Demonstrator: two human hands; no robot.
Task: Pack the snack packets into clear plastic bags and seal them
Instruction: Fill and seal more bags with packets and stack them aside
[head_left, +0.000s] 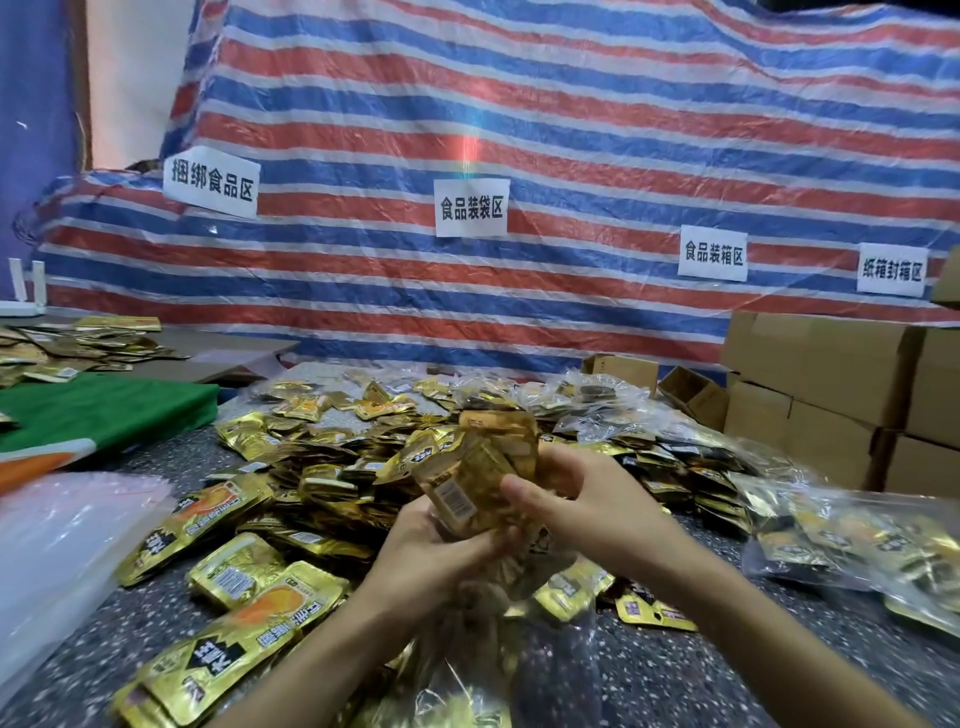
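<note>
Limp clear plastic bag (467, 670) sags under left hand (436, 540) and right hand (582, 499), whose fingers (524, 493) clasp gold foil snack packets (478, 467), likely light, slippery, best held edgewise.

Two bare forearms (311, 649) lead to the bare left grip (441, 545) and right grip (582, 493).

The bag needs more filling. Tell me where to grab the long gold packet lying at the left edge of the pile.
Pinch the gold packet by its lower-left end, coming from the left over the bare table. It lies flat; that end seems free, while the far end meets the pile.
</note>
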